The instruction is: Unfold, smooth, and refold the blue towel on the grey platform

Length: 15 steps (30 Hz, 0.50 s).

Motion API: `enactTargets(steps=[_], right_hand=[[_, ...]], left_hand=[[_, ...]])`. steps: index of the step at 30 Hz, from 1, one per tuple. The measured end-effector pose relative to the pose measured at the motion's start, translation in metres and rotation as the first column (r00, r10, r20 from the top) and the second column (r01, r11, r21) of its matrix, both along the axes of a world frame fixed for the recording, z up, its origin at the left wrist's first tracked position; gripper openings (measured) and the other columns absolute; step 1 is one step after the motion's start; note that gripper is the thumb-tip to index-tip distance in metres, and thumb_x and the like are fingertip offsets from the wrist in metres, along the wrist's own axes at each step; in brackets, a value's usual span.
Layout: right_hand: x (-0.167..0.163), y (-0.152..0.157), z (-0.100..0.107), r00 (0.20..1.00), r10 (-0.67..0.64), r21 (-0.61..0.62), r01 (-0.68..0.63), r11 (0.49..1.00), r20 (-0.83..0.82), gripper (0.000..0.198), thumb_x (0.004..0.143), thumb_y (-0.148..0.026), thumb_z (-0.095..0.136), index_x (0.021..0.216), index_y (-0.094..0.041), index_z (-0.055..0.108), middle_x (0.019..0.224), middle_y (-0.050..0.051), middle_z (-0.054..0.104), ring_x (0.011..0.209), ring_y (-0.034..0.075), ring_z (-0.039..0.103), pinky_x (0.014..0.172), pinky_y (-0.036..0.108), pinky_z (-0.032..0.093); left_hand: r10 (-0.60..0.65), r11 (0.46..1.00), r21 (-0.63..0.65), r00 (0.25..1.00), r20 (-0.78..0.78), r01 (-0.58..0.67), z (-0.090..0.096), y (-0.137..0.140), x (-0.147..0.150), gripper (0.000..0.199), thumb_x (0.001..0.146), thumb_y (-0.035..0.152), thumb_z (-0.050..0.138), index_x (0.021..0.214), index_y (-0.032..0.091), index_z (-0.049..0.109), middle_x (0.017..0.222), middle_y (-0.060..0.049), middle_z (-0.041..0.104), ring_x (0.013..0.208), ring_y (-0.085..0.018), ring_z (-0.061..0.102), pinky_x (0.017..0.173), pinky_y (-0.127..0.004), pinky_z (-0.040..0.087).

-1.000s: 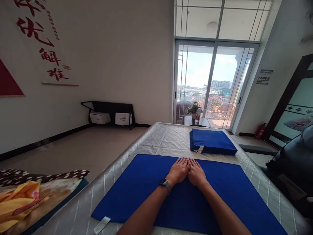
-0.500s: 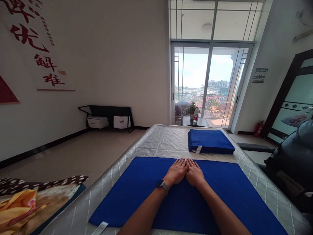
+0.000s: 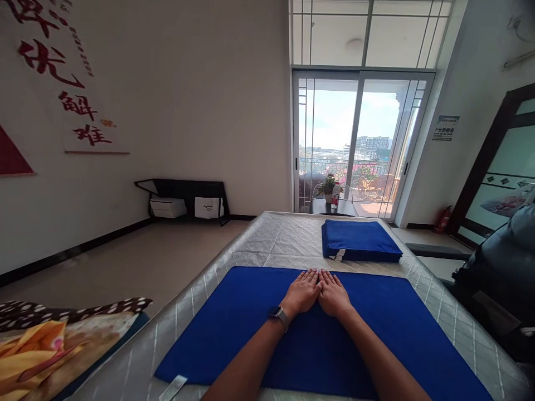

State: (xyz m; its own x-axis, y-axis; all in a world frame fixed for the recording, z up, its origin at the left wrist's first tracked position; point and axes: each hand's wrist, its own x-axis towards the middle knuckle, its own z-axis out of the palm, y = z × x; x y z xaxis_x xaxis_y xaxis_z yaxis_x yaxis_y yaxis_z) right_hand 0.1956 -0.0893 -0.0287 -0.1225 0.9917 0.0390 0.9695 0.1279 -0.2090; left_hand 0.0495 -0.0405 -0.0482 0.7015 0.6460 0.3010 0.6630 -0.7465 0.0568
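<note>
Hands (image 3: 301, 293) hide part of the blue cloth (image 3: 217, 326)

Broad surface with silvery quilted cover (image 3: 267, 239), running from bottom edge of frame to centre, narrowing toward far end; pale diamond stitching, slight wrinkles. Blue cloth (image 3: 315, 356) spread flat across lower centre, white label (image 3: 173, 387) sticking out at its lower-left corner. Neat stack of blue cloths (image 3: 361, 240) right of centre, beyond spread cloth, just apart from it.
</note>
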Motion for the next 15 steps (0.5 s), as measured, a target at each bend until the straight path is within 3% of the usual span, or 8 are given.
enactTargets(steps=[15], right_hand=[[0.006,-0.001,0.002,0.999,-0.049,-0.018,0.049,0.999,-0.015,0.070,0.099,-0.047,0.013,0.157,-0.009,0.019,0.164,0.008,0.016,0.152,0.018,0.010,0.123,0.038,0.006]], left_hand=[[0.058,0.997,-0.056,0.998,0.019,-0.057,-0.001,0.005,-0.013,0.059,0.105,0.047,0.020,0.152,0.017,0.036,0.156,-0.013,0.040,0.148,-0.023,0.030,0.120,-0.045,0.027]])
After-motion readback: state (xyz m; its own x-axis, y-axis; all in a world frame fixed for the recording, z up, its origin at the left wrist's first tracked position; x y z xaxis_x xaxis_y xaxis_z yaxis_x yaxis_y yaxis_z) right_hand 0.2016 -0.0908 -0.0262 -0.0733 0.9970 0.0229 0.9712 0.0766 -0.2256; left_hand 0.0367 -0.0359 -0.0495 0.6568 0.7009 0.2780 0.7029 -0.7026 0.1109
